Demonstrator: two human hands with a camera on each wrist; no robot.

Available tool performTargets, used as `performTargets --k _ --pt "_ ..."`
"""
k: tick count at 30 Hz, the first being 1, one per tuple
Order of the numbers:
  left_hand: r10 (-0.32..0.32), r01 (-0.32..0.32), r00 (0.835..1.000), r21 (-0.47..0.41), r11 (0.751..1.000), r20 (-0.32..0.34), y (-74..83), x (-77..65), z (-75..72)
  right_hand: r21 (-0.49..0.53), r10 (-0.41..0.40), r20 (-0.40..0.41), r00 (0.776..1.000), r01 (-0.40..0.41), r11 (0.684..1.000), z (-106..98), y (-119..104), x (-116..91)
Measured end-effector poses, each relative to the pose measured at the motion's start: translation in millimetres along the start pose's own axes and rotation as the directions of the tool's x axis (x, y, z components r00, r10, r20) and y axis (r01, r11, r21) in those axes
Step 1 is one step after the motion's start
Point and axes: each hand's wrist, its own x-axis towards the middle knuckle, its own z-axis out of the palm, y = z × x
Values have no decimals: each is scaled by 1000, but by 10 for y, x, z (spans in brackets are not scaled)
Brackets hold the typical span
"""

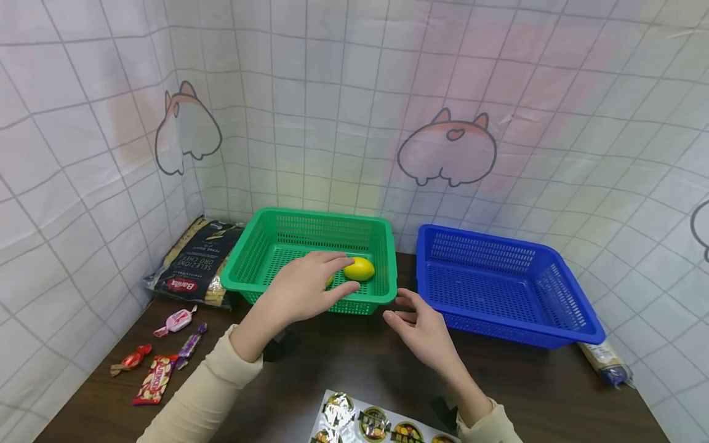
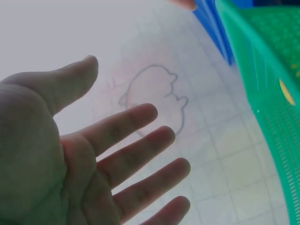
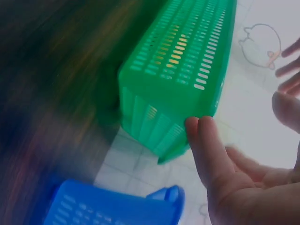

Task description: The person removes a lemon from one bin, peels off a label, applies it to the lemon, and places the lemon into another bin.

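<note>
My left hand (image 1: 304,284) is over the front of the green basket (image 1: 244,286), its fingers spread and nothing in its grasp. Inside the basket lies a yellow lemon (image 1: 360,269), just past the left fingertips. Part of another yellow thing (image 1: 329,282) shows beneath that hand, mostly hidden. My right hand (image 1: 423,329) is by the basket's front right corner, between the green basket and the blue basket (image 1: 515,326). Its fingers are loosely bent and hold nothing. In the right wrist view, the fingertips (image 3: 199,123) overlap the green basket's rim (image 3: 218,101).
A bag of pasta (image 1: 191,264) leans left of the green basket. Several wrapped sweets (image 1: 157,378) lie at the table's left. A silvery sheet with round labels (image 1: 373,424) is at the front edge. Another package (image 1: 606,363) pokes out behind the blue basket. Patterned cloth walls (image 1: 343,123) enclose the table.
</note>
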Motion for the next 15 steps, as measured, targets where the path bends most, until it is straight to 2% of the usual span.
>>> performTargets --k 8,15 --pt "-9 11 999 -45 999 45 -73 106 -141 4 58 -36 998 -58 998 102 -1 172" --pt "-21 33 987 -77 996 157 -164 333 -316 25 90 -32 995 -89 996 172 6 350"
